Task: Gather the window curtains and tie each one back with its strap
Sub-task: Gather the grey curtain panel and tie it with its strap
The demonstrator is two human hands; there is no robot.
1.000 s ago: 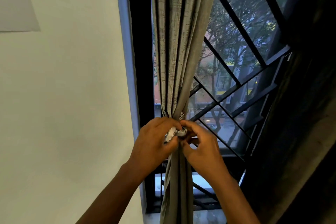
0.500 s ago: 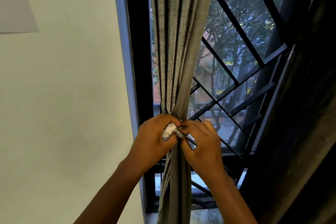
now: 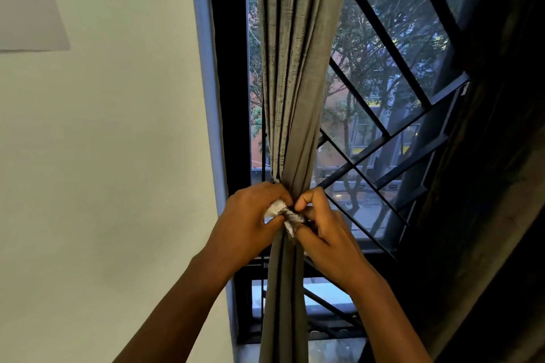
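1. Pale plaster wall (image 3: 103, 156) fills the left side, with the corner of a sheet of paper (image 3: 26, 9) stuck on it at the top left.
2. Next comes the black window frame (image 3: 227, 97), standing just right of the wall's edge.
3. The left hand (image 3: 247, 221) has its fingers curled round the gathered cloth, and its thumb and fingertips pinch the left end of the strap (image 3: 283, 214).
4. The grey curtain (image 3: 295, 68) hangs in front of the glass, bunched into tight folds; it is drawn narrow where the hands meet and falls straight down below them.
5. The strap is a whitish, crumpled band lying across the front of the curtain at that narrow point, between the two hands.
6. The right hand (image 3: 327, 233) is curled too, with thumb and forefinger pinching the strap's right end.
7. Black metal bars (image 3: 392, 138) cross the window on a slant behind the curtain, with trees and buildings beyond.
8. A dark curtain (image 3: 486, 186) covers the far right.
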